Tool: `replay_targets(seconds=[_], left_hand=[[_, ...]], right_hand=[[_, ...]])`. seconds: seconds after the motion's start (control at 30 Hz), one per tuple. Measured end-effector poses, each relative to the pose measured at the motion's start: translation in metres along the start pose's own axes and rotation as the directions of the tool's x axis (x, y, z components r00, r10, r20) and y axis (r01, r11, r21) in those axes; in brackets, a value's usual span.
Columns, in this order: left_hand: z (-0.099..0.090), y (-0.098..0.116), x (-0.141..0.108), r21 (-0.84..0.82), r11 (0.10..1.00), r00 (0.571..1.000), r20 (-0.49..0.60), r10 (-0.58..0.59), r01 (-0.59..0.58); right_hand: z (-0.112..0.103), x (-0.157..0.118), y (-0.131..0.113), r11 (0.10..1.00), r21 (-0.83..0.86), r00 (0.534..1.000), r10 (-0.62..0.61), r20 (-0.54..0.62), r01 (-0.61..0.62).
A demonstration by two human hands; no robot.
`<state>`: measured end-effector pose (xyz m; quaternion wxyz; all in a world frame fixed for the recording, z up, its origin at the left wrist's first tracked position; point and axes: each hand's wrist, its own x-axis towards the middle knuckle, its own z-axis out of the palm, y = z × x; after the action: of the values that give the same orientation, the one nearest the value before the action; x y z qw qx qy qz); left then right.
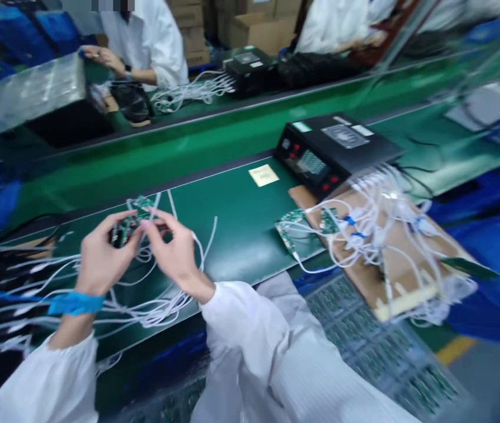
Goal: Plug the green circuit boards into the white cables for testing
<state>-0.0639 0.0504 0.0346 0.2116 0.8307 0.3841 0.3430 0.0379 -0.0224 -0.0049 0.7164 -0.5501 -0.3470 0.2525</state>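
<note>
Board [121, 232] sits pinched in the left hand [105, 254] near the far edge of the desk [243, 232]; right hand [174, 245] touches it, its grip I cannot tell.

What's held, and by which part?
The left hand holds a green circuit board; the part gripped is too blurred. The right hand's hold is unclear.

circuit board [143, 202]: green | cables [161, 310]: white | wristband [77, 303]: blue | tabletop [241, 235]: green

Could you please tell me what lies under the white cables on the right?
A brown board shows beneath the white cables; whatever their tangle covers cannot be seen.
</note>
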Motion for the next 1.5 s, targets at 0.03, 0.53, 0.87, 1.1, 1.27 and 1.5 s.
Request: replay_targets(seconds=[0.03,0.53,0.87,1.1,1.27,1.5], left_hand=[[0.0,0.001,0.0,0.03,0.999,1.0,-0.006,-0.018,0.019],[0.011,-0.014,-0.003,0.02,0.993,0.99,-0.078,-0.116,0.118],[0.015,-0.007,-0.007,-0.141,0.968,0.975,-0.055,-0.216,0.207],[0.016,-0.008,-0.01,-0.198,0.968,0.986,-0.018,-0.164,0.157],[0.018,-0.006,-0.011,-0.232,0.964,0.991,-0.017,-0.136,0.129],[0.021,-0.007,-0.012,-0.231,0.969,0.994,-0.056,-0.099,0.083]], right_hand=[[0.0,0.001,0.0,1.0,-0.014,1.0,-0.004,-0.004,0.004],[-0.006,-0.003,0.013,0.691,-0.629,0.926,-0.348,0.144,0.358],[-0.009,-0.003,0.027,0.843,-0.385,0.917,-0.398,0.022,0.375],[-0.01,-0.003,0.025,0.884,-0.256,0.904,-0.421,-0.076,0.39],[-0.008,-0.003,0.026,0.889,-0.259,0.906,-0.413,-0.095,0.378],[-0.007,-0.001,0.026,0.882,-0.273,0.901,-0.422,-0.098,0.383]])
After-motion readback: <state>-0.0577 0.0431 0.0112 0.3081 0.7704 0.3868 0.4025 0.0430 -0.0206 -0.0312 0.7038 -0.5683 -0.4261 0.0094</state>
